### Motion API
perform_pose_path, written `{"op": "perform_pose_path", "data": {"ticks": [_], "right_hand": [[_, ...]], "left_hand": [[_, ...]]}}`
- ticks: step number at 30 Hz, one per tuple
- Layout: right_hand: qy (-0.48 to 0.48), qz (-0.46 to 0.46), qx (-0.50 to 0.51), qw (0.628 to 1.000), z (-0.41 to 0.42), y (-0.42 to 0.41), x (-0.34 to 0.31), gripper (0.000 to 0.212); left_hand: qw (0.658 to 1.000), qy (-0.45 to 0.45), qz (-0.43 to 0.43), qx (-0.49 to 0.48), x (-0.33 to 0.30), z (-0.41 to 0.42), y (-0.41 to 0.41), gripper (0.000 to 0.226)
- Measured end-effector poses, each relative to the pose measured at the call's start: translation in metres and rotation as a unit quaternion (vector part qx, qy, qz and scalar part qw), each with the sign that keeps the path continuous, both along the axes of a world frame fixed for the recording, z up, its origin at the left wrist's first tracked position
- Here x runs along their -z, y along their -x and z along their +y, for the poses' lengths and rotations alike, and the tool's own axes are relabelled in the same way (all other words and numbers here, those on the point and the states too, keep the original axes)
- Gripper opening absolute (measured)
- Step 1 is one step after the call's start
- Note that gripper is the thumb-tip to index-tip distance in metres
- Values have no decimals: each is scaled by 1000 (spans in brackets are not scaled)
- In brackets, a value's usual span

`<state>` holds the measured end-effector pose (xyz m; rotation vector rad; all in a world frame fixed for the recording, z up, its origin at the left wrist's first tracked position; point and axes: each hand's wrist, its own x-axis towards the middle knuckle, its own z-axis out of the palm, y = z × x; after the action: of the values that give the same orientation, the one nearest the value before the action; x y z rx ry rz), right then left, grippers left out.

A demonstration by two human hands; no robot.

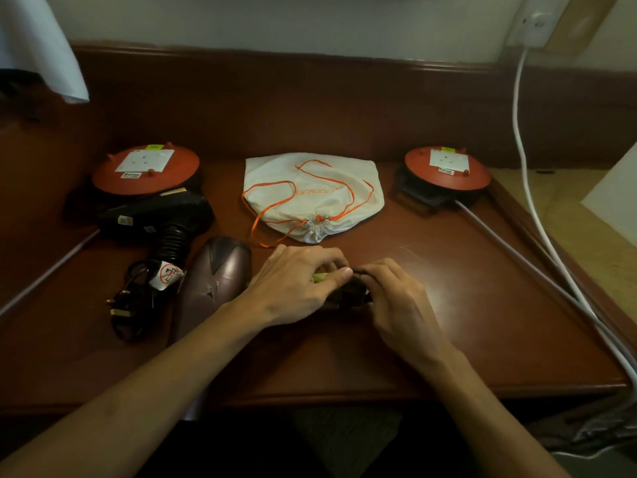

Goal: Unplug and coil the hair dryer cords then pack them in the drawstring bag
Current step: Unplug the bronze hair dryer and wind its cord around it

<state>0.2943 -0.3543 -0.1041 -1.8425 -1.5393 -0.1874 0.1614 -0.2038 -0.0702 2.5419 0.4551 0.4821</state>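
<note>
A purple-brown hair dryer (220, 281) lies on the wooden desk (448, 305), just left of my hands. Its black cord (351, 291) sits bunched between them; my left hand (296, 284) grips it from the left and my right hand (389, 291) pinches it from the right. Most of the bundle is hidden by my fingers. A black hair dryer (155, 215) lies further left with its coiled cord and plug (131, 305) beside it. The white drawstring bag (313, 194) with orange strings lies shut behind my hands.
Two red extension reels stand at the back, one on the left (144, 170) and one on the right (448, 170). A white cable (527, 174) runs from a wall socket (537, 22) down the right side. A grey cable (517, 253) crosses the desk's right part.
</note>
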Motion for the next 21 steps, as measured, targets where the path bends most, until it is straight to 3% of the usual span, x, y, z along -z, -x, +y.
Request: {"op": "perform_pose_path", "data": {"ticks": [4,10,12,14,17,19,21], "right_hand": [[5,7,7,1000,3,-3,-6,12],[88,217,-7,972,8,-17,-23,16],[122,360,-53,923,9,-27,-25,18],[138,500,-108,848,8,-34,-26,23],[106,606,-121,779,4,-34,-22,27],[90,609,-111,780,0,-31,-17,23],[89,563,-109,815,-3,-30,-15,18]], "left_hand": [[997,68,-12,21,1,-4,-1,22],[999,36,-6,17,0,-6,-3,22],[997,74,-1,25,-1,-5,-4,24],[993,116,9,28,-3,-3,-4,30],[980,196,31,12,-5,1,-6,30],[968,245,47,7,-7,2,-9,32],[965,256,56,0,-7,3,-12,34]]}}
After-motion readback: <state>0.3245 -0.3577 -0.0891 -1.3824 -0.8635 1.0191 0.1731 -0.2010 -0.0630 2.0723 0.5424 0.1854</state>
